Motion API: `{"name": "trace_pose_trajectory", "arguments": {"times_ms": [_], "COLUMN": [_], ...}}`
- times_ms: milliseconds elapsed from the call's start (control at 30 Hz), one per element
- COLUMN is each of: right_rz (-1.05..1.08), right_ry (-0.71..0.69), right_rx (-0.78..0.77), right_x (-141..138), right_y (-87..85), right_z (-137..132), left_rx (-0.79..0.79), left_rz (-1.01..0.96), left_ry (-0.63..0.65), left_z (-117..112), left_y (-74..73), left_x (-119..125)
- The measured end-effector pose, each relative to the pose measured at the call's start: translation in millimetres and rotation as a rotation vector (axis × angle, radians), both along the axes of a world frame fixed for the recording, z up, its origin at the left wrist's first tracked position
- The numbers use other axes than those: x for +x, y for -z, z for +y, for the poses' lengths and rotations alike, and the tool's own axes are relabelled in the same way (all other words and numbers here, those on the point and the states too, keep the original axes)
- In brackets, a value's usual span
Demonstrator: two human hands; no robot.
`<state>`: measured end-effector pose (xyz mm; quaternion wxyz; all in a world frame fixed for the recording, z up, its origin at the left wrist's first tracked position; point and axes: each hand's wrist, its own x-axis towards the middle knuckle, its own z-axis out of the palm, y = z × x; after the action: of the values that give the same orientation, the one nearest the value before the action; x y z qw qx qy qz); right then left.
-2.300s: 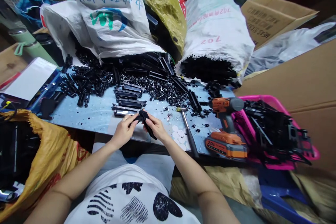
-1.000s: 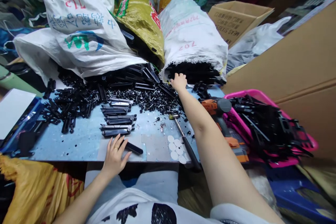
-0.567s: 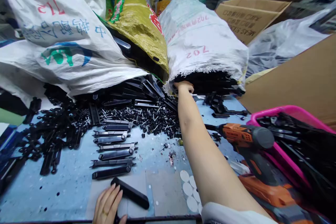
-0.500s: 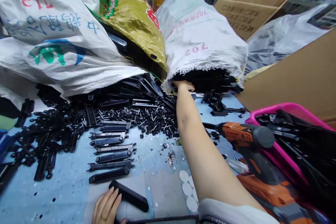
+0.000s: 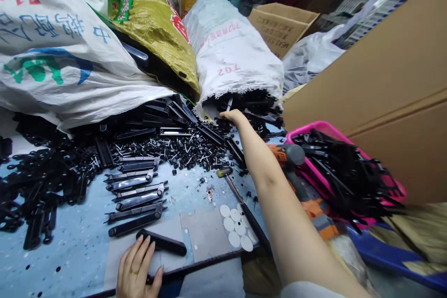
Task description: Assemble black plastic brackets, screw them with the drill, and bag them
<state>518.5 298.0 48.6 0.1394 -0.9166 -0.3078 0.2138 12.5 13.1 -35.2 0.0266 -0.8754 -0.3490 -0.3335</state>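
Observation:
My left hand [image 5: 137, 267] lies flat on the near edge of the blue table [image 5: 77, 251], fingers stretched out, touching the end of a black plastic bar [image 5: 163, 243]. My right arm stretches far forward. My right hand [image 5: 232, 116] is at the mouth of a white woven sack [image 5: 230, 51] stuffed with long black parts [image 5: 251, 104]; its fingers curl down among them, and what they grip is hidden. Several assembled black bars [image 5: 134, 198] lie in a row just beyond my left hand.
A pile of small black pins [image 5: 181, 149] and heaps of black pieces [image 5: 45, 181] cover the table. A hammer [image 5: 242, 205], white round pads [image 5: 235, 233], an orange drill [image 5: 296, 172] and a pink basket [image 5: 345, 172] lie to the right. Sacks [image 5: 52, 51] and cardboard [image 5: 377, 79] surround it.
Both hands held a black part together; then my left hand laid it flat on the table while my right arm reached out to the white sack, where it stays.

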Motion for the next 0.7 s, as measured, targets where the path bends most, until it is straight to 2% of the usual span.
{"name": "trace_pose_trajectory", "arguments": {"times_ms": [100, 267, 367, 433, 500, 567, 633, 700], "right_rz": [0.018, 0.083, -0.037, -0.158, -0.25, -0.331, -0.411, -0.456], "right_ry": [-0.023, -0.251, -0.353, -0.401, -0.442, -0.461, -0.461, -0.497], "right_rx": [0.001, 0.049, 0.02, -0.033, -0.099, -0.148, -0.164, -0.151], "right_x": [-20, -72, -95, -105, -112, -120, -128, -132], "right_y": [-17.7, -26.6, -33.9, -48.6, -70.3, -94.4, -115.0, -128.1], "right_z": [-37, -94, -121, -136, -153, -171, -190, -208], "left_rx": [0.001, 0.0, -0.005, -0.011, -0.024, -0.062, -0.102, -0.118], "left_rz": [-0.035, -0.056, -0.052, -0.023, 0.063, 0.181, 0.267, 0.304], "left_ry": [0.01, 0.0, -0.04, -0.041, 0.078, 0.26, 0.382, 0.422], "left_z": [-1, -6, -7, -4, 0, 6, 13, 22], "left_y": [-1.5, -4.5, -12.1, -20.0, -26.9, -28.8, -23.2, -10.1], "left_x": [3, 3, 3, 7, 13, 22, 29, 32]}}
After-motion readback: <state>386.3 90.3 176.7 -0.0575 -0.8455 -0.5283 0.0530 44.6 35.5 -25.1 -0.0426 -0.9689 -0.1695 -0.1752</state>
